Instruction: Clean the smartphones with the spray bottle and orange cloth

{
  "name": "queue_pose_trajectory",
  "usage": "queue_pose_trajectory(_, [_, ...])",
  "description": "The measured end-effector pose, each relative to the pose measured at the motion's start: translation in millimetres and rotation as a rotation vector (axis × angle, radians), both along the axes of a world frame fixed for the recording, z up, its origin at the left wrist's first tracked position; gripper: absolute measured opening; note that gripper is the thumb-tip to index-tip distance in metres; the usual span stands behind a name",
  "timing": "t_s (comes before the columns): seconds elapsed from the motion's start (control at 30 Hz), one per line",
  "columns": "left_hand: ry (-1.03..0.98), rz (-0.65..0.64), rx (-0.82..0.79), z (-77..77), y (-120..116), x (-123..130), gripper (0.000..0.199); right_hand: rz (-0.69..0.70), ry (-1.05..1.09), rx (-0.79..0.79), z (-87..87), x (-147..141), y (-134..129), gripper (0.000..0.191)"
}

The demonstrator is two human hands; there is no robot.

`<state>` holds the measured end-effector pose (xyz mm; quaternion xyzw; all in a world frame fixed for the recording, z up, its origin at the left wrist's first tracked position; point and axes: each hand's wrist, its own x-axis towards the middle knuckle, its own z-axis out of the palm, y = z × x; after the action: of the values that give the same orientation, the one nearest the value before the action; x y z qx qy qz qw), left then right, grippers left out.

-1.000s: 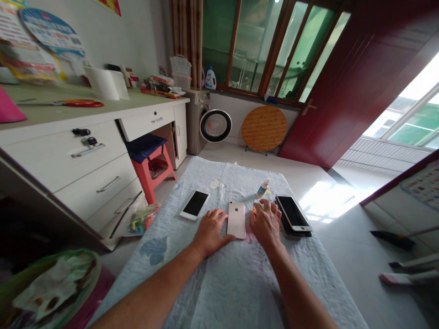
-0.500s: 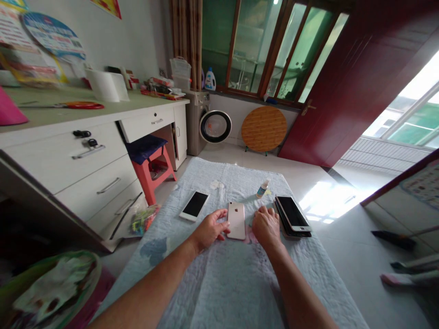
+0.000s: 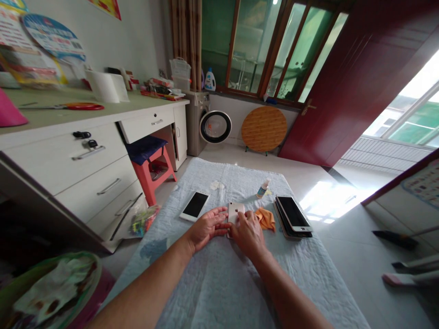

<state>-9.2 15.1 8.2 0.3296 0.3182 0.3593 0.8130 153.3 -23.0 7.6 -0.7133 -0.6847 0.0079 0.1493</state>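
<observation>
Pink phone face-down; left hand at its edge, grip loose; right hand over it, grip can't tell.

Harsh daylight glare on the floor, dim lower-left corner, stretched edges.

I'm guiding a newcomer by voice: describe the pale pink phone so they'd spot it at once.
Start with the pale blue quilted cloth spread before the person. On it, beside the left hand and partly covered by the right hand, lies the pale pink phone. Its back faces up with a dark apple mark, while the white-framed phones on both sides show black screens.
</observation>
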Motion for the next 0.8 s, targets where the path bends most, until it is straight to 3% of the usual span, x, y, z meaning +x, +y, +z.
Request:
queue_pose_trajectory(0.23, [-0.068, 0.050, -0.078, -1.5, 3.0, -2.2, 0.036, 0.029, 0.057, 0.034, 3.3, 1.2, -3.0, 0.048])
queue_pose_trajectory(0.43, [-0.123, -0.023, -0.001, -1.4, 2.3, -1.5, 0.032, 0.070, 0.209, 0.036, 9.4, 4.9, -2.2, 0.023])
queue_pose_trajectory(0.57, [-0.129, -0.069, 0.031, -1.8, 2.8, -1.0, 0.033, 0.061, 0.382, 0.069, 7.7, 12.4, 2.2, 0.032])
queue_pose_trajectory(0.8, [-0.108, -0.037, -0.020, -0.7, 3.3, -2.8, 0.032, -0.025, 0.630, 0.221, -2.3, 15.5, 9.5, 0.040])
